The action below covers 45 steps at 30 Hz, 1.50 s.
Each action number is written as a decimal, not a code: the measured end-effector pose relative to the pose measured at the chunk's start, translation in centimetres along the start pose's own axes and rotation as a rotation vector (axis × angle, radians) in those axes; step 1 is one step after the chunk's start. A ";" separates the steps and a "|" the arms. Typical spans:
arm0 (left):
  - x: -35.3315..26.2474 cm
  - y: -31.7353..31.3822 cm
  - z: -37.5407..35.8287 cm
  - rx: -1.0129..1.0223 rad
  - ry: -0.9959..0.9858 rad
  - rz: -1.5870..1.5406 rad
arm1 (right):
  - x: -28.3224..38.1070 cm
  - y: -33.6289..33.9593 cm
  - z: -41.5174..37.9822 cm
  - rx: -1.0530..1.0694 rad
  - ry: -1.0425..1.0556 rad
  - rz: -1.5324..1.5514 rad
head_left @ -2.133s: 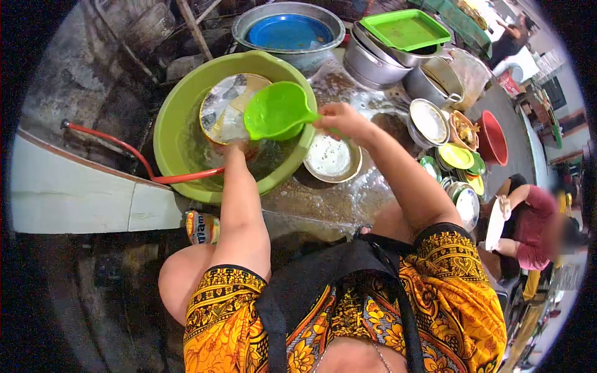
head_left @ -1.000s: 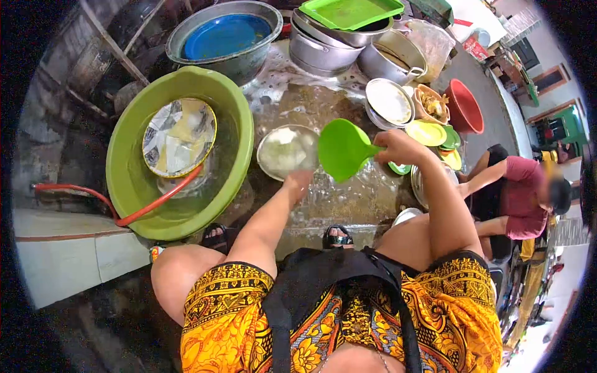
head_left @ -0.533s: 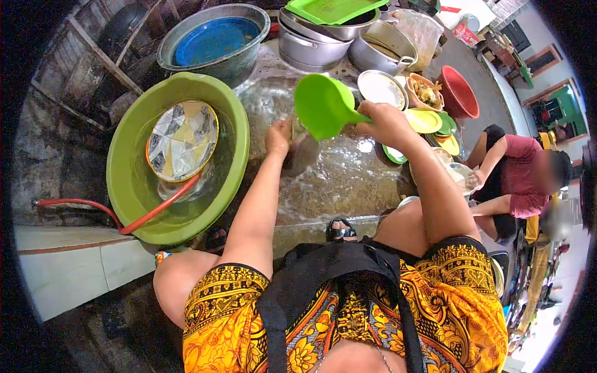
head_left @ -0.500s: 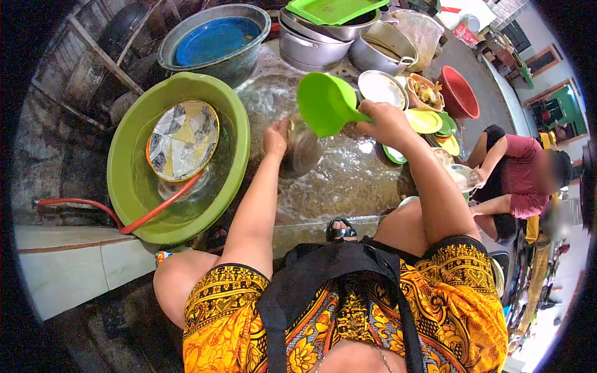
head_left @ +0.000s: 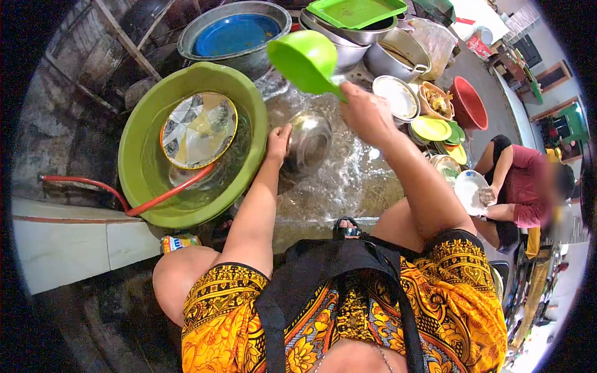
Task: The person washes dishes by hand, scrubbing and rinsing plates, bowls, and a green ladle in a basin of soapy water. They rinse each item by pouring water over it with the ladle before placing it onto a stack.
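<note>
My right hand [head_left: 368, 112] is closed round the handle of a bright green water dipper [head_left: 303, 60], raised above the wet floor with its bowl toward the left. Below it, my left hand [head_left: 279, 142] grips the left rim of a shiny, see-through round dish [head_left: 311, 143], tilted over the floor. Just left of that hand stands a large olive-green basin [head_left: 252, 115] of water. A patterned round tray [head_left: 200, 130] rests in the basin, and a red-orange hose [head_left: 171, 198] runs over its edge into the water.
Behind are a grey tub [head_left: 186, 46] with a blue basin [head_left: 236, 37], metal pots [head_left: 398, 61] and a green tray [head_left: 357, 11]. Stacked plates [head_left: 431, 128] and a red basin [head_left: 467, 102] stand right. A person [head_left: 525, 171] there holds a white plate [head_left: 471, 191].
The dipper has moved up and left with my right hand and tipped over. The dish in my left hand now shows more plainly. The camera view has shifted a little.
</note>
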State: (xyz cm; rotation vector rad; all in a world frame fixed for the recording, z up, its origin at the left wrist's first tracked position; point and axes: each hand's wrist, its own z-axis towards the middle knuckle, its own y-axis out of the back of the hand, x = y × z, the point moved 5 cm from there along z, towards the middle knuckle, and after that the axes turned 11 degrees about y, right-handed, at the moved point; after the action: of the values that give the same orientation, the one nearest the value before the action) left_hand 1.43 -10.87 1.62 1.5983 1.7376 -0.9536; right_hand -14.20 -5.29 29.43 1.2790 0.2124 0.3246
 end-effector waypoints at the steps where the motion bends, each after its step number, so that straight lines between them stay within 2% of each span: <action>1: 0.5 -0.1 1.2 0.016 -0.172 0.055 | 1.1 -0.6 0.5 0.074 0.013 0.059; 4: 1.3 -1.4 1.4 0.081 -0.614 0.222 | 5.5 -2.8 2.1 -0.028 0.242 0.084; 5: 0.8 -2.4 -0.6 0.150 -0.677 0.174 | 7.2 -3.5 2.7 0.002 0.280 0.061; 6: -0.6 -3.2 -3.6 0.184 -0.680 0.304 | 8.8 -4.2 3.3 0.033 0.318 0.038; 8: 4.5 -3.7 -1.4 0.022 -0.740 0.479 | 11.3 -6.1 4.4 0.017 0.391 0.051; 11: 9.0 -2.5 0.9 0.042 -0.650 0.679 | 14.8 -8.9 5.1 0.005 0.560 0.019; 14: 7.2 0.1 -2.7 -0.086 -0.748 0.754 | 17.0 -11.9 5.4 0.112 0.612 -0.001; 16: 8.0 0.5 -2.8 0.113 -0.529 1.062 | 17.8 -13.3 5.5 0.092 0.618 0.010; 17: 7.9 1.1 -3.8 0.110 -0.521 1.061 | 17.8 -14.0 5.6 0.135 0.617 0.033; 19: 9.7 2.1 -6.0 0.269 -0.395 1.208 | 17.8 -15.3 5.7 0.187 0.621 0.056; 20: 10.3 2.8 -6.7 0.269 -0.390 1.203 | 17.5 -16.2 5.8 0.249 0.587 0.039; 22: 12.2 4.1 -7.6 0.278 -0.397 1.524 | 17.2 -17.1 6.3 0.316 0.556 0.024; 23: 12.8 4.7 -7.5 0.280 -0.388 1.520 | 17.0 -17.4 6.5 0.361 0.550 -0.004; 25: 16.2 6.5 -5.7 0.317 -0.210 1.708 | 17.3 -16.7 6.5 0.427 0.520 -0.047; 26: 18.3 7.4 -4.3 0.317 -0.205 1.709 | 17.3 -16.6 6.5 0.428 0.521 -0.043; 27: 17.3 8.6 -3.9 0.110 -0.187 1.506 | 17.1 -16.7 6.6 0.478 0.530 -0.001; 29: 13.8 10.3 -5.5 -0.071 -0.213 1.267 | 16.4 -16.4 7.1 0.525 0.530 0.041; 30: 15.8 10.7 -3.6 -0.068 -0.217 1.271 | 15.6 -16.6 7.2 0.653 0.414 0.246; 31: 17.0 12.2 -1.7 -0.313 -0.242 0.991 | 15.1 -16.8 7.0 0.776 0.289 0.454; 32: 18.7 14.0 -0.2 -0.541 -0.259 0.699 | 14.2 -17.0 7.0 0.776 0.280 0.456; 34: 20.1 15.2 1.0 -0.552 -0.187 0.912 | 12.2 -17.7 6.4 0.772 0.090 0.888; 36: 23.9 15.7 2.2 -0.326 0.497 0.230 | 11.0 -16.1 6.1 0.754 0.040 0.999; 37: 20.7 13.9 -0.5 -0.068 0.645 0.201 | 10.6 -14.7 5.9 0.759 -0.005 1.071; 38: 20.8 13.0 -0.4 -0.060 0.647 0.203 | 10.1 -13.7 5.6 0.762 -0.050 1.146; 40: 19.7 12.1 0.3 -0.203 0.475 0.317 | 9.0 -12.3 5.2 0.766 -0.032 1.209; 45: 14.5 9.2 2.4 -0.483 -0.052 0.400 | 6.5 -6.6 4.0 0.657 0.014 1.230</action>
State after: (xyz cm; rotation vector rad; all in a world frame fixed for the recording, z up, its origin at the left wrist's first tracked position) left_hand 8.90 -4.32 -12.57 1.4938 1.3971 -0.3447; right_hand -6.00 -8.25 24.33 1.9474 -0.5473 1.3926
